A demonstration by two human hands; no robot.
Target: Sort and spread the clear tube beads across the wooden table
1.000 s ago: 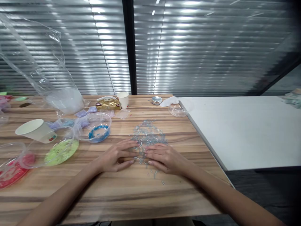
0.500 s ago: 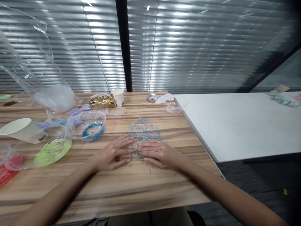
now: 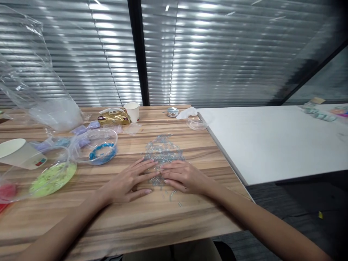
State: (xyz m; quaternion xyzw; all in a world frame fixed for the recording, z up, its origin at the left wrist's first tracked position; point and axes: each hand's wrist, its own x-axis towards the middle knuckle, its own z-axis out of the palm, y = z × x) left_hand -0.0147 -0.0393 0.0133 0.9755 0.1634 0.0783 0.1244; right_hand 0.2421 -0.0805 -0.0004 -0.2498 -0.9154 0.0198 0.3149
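Note:
Many small clear bluish tube-like pieces (image 3: 164, 154) lie spread in a flat patch on the wooden table (image 3: 130, 224). My left hand (image 3: 132, 181) rests palm down at the left edge of the patch, fingers apart, with its fingertips on the pieces. Across from it, my right hand (image 3: 185, 175) lies on the lower right part of the patch, its fingers close together and slightly bent. The fingertips of both hands nearly meet. Whatever is under the right fingers is hidden. A few loose pieces lie nearer the front edge.
To the left are clear bowls with blue pieces (image 3: 104, 154), green pieces (image 3: 53, 179) and red contents (image 3: 7, 190), plus a tipped paper cup (image 3: 23, 154). Behind stand another cup (image 3: 132, 112), a gold packet (image 3: 114, 116) and a round tin (image 3: 173, 112). A white table (image 3: 272, 141) adjoins at right.
My left thumb has spread farther from its fingers, and both hands have shifted slightly over the pieces. The whole view has turned a little to the right.

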